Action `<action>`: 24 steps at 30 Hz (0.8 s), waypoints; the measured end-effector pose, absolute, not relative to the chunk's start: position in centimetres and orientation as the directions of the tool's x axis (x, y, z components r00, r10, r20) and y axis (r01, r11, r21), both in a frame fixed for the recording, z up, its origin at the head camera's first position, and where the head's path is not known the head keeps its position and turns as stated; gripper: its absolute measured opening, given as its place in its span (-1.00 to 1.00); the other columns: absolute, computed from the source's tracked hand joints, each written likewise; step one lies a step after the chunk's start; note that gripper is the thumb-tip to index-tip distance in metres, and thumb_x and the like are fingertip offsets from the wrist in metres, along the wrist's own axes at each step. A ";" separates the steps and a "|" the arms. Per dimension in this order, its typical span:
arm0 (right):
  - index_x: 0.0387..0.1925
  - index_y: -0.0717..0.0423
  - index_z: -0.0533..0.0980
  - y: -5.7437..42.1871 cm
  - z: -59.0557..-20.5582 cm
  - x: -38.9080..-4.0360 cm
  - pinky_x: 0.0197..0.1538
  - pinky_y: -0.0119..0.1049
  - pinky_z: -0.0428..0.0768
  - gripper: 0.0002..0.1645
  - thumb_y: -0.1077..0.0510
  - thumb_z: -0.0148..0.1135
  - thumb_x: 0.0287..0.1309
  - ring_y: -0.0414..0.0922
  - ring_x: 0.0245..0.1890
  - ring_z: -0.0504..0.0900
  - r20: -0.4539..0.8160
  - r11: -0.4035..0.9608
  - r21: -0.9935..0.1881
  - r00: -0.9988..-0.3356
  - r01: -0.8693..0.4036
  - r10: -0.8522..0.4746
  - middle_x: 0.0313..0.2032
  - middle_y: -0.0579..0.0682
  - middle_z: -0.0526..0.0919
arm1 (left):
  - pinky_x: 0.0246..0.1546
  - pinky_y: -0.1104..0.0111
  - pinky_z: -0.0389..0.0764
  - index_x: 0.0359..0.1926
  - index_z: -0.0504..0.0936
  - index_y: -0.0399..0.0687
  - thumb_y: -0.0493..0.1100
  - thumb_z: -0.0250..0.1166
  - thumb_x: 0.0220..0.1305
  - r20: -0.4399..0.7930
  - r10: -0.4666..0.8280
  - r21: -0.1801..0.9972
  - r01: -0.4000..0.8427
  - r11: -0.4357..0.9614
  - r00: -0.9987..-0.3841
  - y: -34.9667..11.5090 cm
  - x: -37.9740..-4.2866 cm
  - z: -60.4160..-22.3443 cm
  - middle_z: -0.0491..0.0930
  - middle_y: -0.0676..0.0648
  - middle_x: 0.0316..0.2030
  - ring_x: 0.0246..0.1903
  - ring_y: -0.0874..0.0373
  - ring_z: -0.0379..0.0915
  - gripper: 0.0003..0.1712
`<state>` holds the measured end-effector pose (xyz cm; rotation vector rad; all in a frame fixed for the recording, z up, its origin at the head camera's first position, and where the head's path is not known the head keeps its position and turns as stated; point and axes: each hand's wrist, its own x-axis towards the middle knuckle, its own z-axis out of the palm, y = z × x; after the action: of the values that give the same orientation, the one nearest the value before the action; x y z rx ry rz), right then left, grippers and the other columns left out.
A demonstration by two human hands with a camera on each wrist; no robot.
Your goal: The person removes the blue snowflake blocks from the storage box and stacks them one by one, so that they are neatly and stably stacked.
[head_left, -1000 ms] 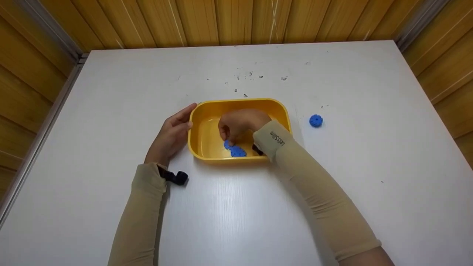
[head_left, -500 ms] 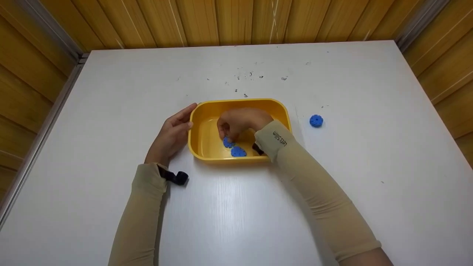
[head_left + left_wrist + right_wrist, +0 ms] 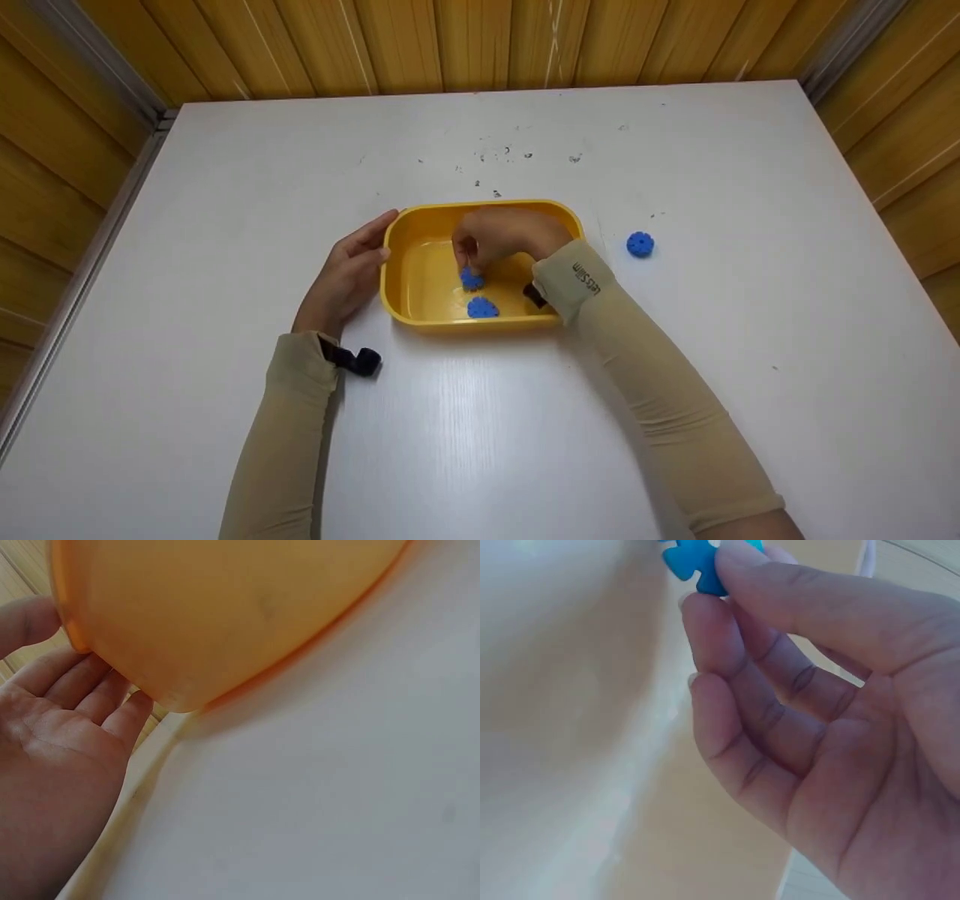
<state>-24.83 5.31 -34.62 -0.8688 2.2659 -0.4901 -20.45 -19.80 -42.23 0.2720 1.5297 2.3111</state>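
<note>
My right hand (image 3: 502,234), inside a yellow plastic tub (image 3: 427,324), pinches a blue notched disc (image 3: 471,280) between thumb and fingertips. The right wrist view shows the same disc (image 3: 694,561) at the top edge, its rim cut with slots and the other fingers curled below it. Another blue disc (image 3: 482,307) lies on the tub's floor near the front wall, partly cut off by the rim. My left hand (image 3: 351,271) holds the tub by its left end; in the left wrist view the thumb (image 3: 30,621) is at the rim and the fingers lie against the outer wall.
A third blue disc (image 3: 640,244) lies on the white table (image 3: 750,315), right of the tub. Dark scuff marks (image 3: 529,155) dot the tabletop behind the tub. Wood-patterned panels (image 3: 480,45) rise along the back and both sides.
The right hand has lifted one blue disc away from the other and moved it slightly back and right. The left hand and the tub have stayed in place.
</note>
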 end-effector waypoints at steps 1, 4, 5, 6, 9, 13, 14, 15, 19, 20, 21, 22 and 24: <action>-0.36 0.06 0.58 5.4 -34.5 -24.8 -0.26 -0.37 0.49 -0.91 0.31 0.24 0.12 -0.10 -0.33 0.48 -0.433 0.708 -0.537 -0.571 -0.459 -0.698 -0.37 -0.03 0.57 | 0.36 0.34 0.30 0.46 0.10 -0.18 -0.44 0.04 0.34 -0.031 0.395 0.917 -0.183 -0.354 -0.918 -19.8 -20.5 -42.2 0.18 -0.06 0.44 0.43 0.10 0.10 -0.31; -0.38 0.04 0.56 5.8 -34.1 -24.8 -0.27 -0.36 0.47 -0.92 0.28 0.27 0.12 -0.10 -0.33 0.47 -0.409 0.706 -0.523 -0.586 -0.477 -0.700 -0.37 -0.04 0.57 | 0.36 0.34 0.29 0.45 0.12 -0.18 -0.44 0.03 0.35 -0.019 0.394 0.921 -0.169 -0.352 -0.919 -19.8 -20.5 -42.3 0.19 -0.09 0.43 0.43 0.07 0.10 -0.32; -0.38 0.04 0.56 5.9 -34.0 -24.8 -0.27 -0.36 0.46 -0.93 0.27 0.28 0.12 -0.11 -0.33 0.47 -0.405 0.707 -0.519 -0.589 -0.482 -0.699 -0.37 -0.04 0.57 | 0.36 0.34 0.29 0.45 0.14 -0.17 -0.44 0.03 0.35 -0.015 0.392 0.923 -0.163 -0.348 -0.920 -19.8 -20.4 -42.4 0.19 -0.09 0.43 0.43 0.07 0.10 -0.33; -0.37 0.04 0.56 6.0 -33.9 -24.7 -0.27 -0.36 0.47 -0.93 0.26 0.29 0.12 -0.11 -0.33 0.47 -0.402 0.707 -0.514 -0.592 -0.485 -0.698 -0.37 -0.04 0.57 | 0.36 0.35 0.29 0.45 0.15 -0.16 -0.44 0.02 0.35 -0.012 0.392 0.927 -0.157 -0.340 -0.920 -19.8 -20.4 -42.4 0.19 -0.09 0.43 0.42 0.07 0.10 -0.34; -0.32 0.06 0.58 6.4 -33.6 -24.6 -0.25 -0.36 0.49 -0.94 0.24 0.30 0.13 -0.11 -0.33 0.49 -0.403 0.711 -0.513 -0.597 -0.481 -0.694 -0.36 -0.04 0.58 | 0.35 0.36 0.30 0.43 0.20 -0.12 -0.43 0.03 0.35 -0.012 0.386 0.934 -0.148 -0.325 -0.922 -19.8 -20.4 -42.4 0.21 -0.08 0.42 0.42 0.08 0.12 -0.36; -0.29 0.08 0.59 7.0 -33.2 -24.5 -0.23 -0.36 0.52 -0.92 0.23 0.29 0.14 -0.12 -0.34 0.49 -0.388 0.707 -0.529 -0.606 -0.470 -0.694 -0.34 -0.03 0.60 | 0.35 0.36 0.31 0.43 0.22 -0.09 -0.42 0.04 0.35 -0.013 0.390 0.938 -0.146 -0.313 -0.921 -19.8 -20.4 -42.4 0.23 -0.05 0.42 0.42 0.10 0.13 -0.36; -0.28 0.08 0.59 7.1 -33.0 -24.5 -0.22 -0.36 0.52 -0.92 0.23 0.28 0.15 -0.12 -0.34 0.49 -0.382 0.704 -0.534 -0.609 -0.468 -0.695 -0.33 -0.03 0.60 | 0.35 0.36 0.30 0.43 0.22 -0.09 -0.42 0.04 0.35 -0.012 0.393 0.940 -0.145 -0.310 -0.919 -19.8 -20.4 -42.4 0.22 -0.05 0.42 0.42 0.10 0.12 -0.36; -0.29 0.07 0.59 7.3 -32.9 -24.5 -0.21 -0.36 0.53 -0.93 0.23 0.28 0.15 -0.11 -0.34 0.49 -0.374 0.701 -0.539 -0.614 -0.466 -0.695 -0.33 -0.03 0.61 | 0.35 0.36 0.30 0.43 0.22 -0.09 -0.42 0.04 0.35 -0.011 0.395 0.940 -0.144 -0.309 -0.919 -19.8 -20.4 -42.4 0.22 -0.05 0.42 0.42 0.10 0.12 -0.36; -0.27 0.07 0.58 8.1 -32.3 -24.5 -0.15 -0.34 0.57 -0.94 0.22 0.24 0.19 -0.06 -0.29 0.54 -0.343 0.686 -0.562 -0.624 -0.462 -0.702 -0.31 -0.03 0.64 | 0.36 0.36 0.29 0.43 0.21 -0.10 -0.43 0.03 0.35 -0.011 0.398 0.936 -0.149 -0.318 -0.917 -20.0 -20.4 -42.4 0.21 -0.05 0.42 0.42 0.10 0.11 -0.36; -0.27 0.08 0.58 8.3 -32.1 -24.5 -0.14 -0.34 0.58 -0.94 0.21 0.23 0.20 -0.04 -0.28 0.55 -0.337 0.682 -0.569 -0.626 -0.459 -0.703 -0.30 -0.03 0.65 | 0.36 0.36 0.28 0.43 0.21 -0.10 -0.43 0.03 0.35 -0.011 0.399 0.934 -0.152 -0.322 -0.917 -20.0 -20.4 -42.5 0.20 -0.05 0.43 0.43 0.10 0.10 -0.36; -0.27 0.08 0.58 8.5 -31.9 -24.5 -0.13 -0.33 0.59 -0.94 0.21 0.23 0.21 -0.01 -0.26 0.57 -0.329 0.678 -0.576 -0.629 -0.457 -0.704 -0.30 -0.04 0.66 | 0.36 0.36 0.28 0.43 0.20 -0.11 -0.43 0.03 0.36 -0.012 0.399 0.933 -0.154 -0.326 -0.917 -20.0 -20.4 -42.5 0.20 -0.05 0.43 0.43 0.11 0.10 -0.36; -0.26 0.08 0.58 8.7 -31.8 -24.5 -0.12 -0.32 0.59 -0.93 0.21 0.22 0.22 0.00 -0.24 0.58 -0.319 0.672 -0.584 -0.632 -0.456 -0.706 -0.29 -0.03 0.67 | 0.36 0.36 0.28 0.44 0.18 -0.11 -0.43 0.02 0.36 -0.010 0.403 0.933 -0.153 -0.325 -0.915 -20.1 -20.4 -42.5 0.19 -0.05 0.44 0.43 0.11 0.09 -0.35; -0.26 0.09 0.59 9.2 -31.5 -24.4 -0.10 -0.31 0.61 -0.93 0.22 0.22 0.22 0.01 -0.23 0.61 -0.297 0.660 -0.601 -0.640 -0.451 -0.709 -0.29 -0.03 0.68 | 0.36 0.36 0.28 0.45 0.17 -0.12 -0.42 0.02 0.37 -0.011 0.408 0.933 -0.156 -0.324 -0.913 -20.2 -20.5 -42.5 0.17 -0.05 0.44 0.44 0.10 0.08 -0.35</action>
<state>-24.41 9.23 -31.46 -0.8992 2.3576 -0.6596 -20.52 -20.15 -42.55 0.3223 1.5706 2.2833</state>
